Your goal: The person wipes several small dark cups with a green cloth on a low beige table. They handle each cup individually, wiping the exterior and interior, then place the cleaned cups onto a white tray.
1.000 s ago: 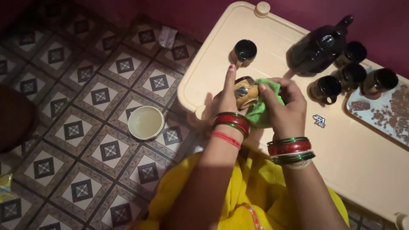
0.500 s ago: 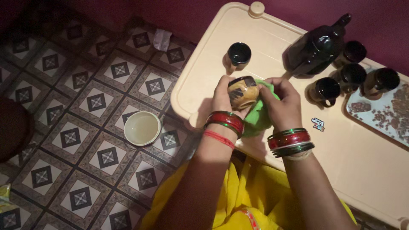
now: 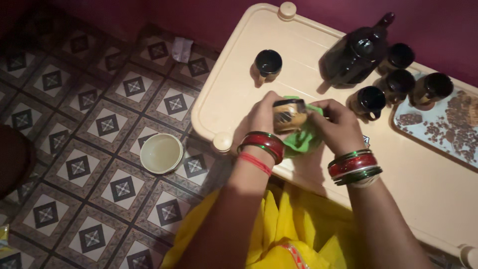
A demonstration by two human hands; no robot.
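My left hand (image 3: 263,115) grips a small brown glazed cup (image 3: 289,114) tipped on its side over the near edge of a cream plastic table (image 3: 234,89). My right hand (image 3: 337,124) presses a green cloth (image 3: 304,139) against the cup. Both wrists wear red and green bangles. Another dark cup (image 3: 268,65) stands upright on the table just beyond my hands.
A dark ceramic jug (image 3: 356,55) stands at the table's far side with three dark cups (image 3: 398,74) beside it. A pale tray (image 3: 438,130) holding brown beans sits at the right. On the patterned tile floor lies a round cream bowl (image 3: 161,153).
The cup has been turned in my hands and the cloth shifted around it. My hands have stayed over the table's near edge.
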